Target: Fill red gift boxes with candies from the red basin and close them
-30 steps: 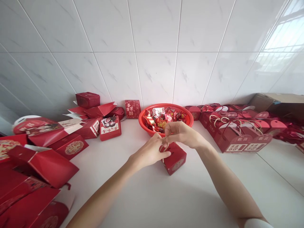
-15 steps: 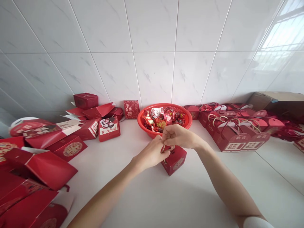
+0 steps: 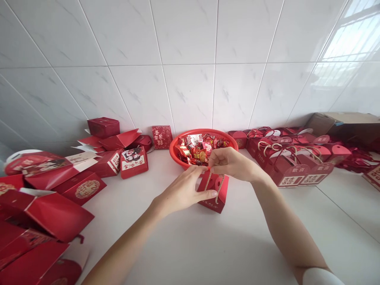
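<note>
In the middle of the table stands a small red gift box (image 3: 213, 202) with a twisted gold rope handle (image 3: 220, 190) rising from its top. My right hand (image 3: 233, 164) pinches the rope near its upper end, above the box. From the left, my left hand (image 3: 182, 188) spans the box, its thumb across the near face by the rope and its fingers over the far side, partly hidden. Right behind both hands is a red plastic basket (image 3: 175, 158) holding wrapped candies (image 3: 199, 152).
Several opened red boxes (image 3: 59, 211) pile up on the left, with a flat picture box (image 3: 134, 163) nearby. A red patterned card box (image 3: 162, 137) leans against the tiled wall. Rows of closed boxes with handles (image 3: 297, 176) stand right, before a cardboard carton (image 3: 350, 120).
My right hand has shifted slightly right, and the rope handle now stands up in a loop. The box has turned, showing a different face. The view has moved a little.
</note>
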`<state>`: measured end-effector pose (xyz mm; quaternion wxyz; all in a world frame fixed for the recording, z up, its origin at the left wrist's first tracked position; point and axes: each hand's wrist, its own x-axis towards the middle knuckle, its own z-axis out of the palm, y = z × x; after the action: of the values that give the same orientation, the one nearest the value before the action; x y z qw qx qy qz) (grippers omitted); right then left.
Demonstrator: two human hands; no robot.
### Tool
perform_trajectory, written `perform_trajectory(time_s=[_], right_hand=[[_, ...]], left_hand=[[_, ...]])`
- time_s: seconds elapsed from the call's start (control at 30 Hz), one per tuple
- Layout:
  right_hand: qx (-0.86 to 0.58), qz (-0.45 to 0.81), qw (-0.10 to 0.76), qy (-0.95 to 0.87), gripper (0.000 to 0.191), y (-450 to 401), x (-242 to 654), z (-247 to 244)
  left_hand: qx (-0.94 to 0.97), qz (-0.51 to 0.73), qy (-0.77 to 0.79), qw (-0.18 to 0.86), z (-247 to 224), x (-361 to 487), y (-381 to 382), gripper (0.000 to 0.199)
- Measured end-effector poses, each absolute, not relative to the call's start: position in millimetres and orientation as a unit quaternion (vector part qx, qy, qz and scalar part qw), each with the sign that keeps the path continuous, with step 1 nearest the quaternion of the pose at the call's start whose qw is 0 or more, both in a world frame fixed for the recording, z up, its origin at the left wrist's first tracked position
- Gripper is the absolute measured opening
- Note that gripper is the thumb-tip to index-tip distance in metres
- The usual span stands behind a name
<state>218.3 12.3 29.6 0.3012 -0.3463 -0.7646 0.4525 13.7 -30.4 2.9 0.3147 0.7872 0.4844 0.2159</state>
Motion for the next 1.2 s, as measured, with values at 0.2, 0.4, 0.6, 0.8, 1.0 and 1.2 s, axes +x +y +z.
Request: perform_trajectory(time_s=[0.2,0.4,0.6,0.8,1.0,1.2], right_hand=[[-0.365,0.440,0.339,-0.747,0.008,2,238,47],[-0.414,0.348,0.455,-0.708,0.017,-19,275,69],[-0.475,0.206,0.601,-0.609,0.019,-30,343,77],[-0.627,0.099,0.624,-0.455,0.009,-57,412,99],[-0.759,0.042,0.541,-0.360,0.018,-48,479,88],[-0.766,0.038,0.547,-0.336,0.020,-7,529,33]], left_hand=[[0.791,0.243,0.513,0.228,5,13,-38,0.055],[0.831,0.176,0.427,0.310,-19,33,-33,0.039],[0.790,0.026,0.285,0.542,-88,70,-37,0.031],[0.782,0.090,0.278,0.551,-121,79,-39,0.025],[0.778,0.098,0.284,0.552,-123,78,-36,0.023],[0.772,0.097,0.301,0.551,-121,79,-38,0.019]])
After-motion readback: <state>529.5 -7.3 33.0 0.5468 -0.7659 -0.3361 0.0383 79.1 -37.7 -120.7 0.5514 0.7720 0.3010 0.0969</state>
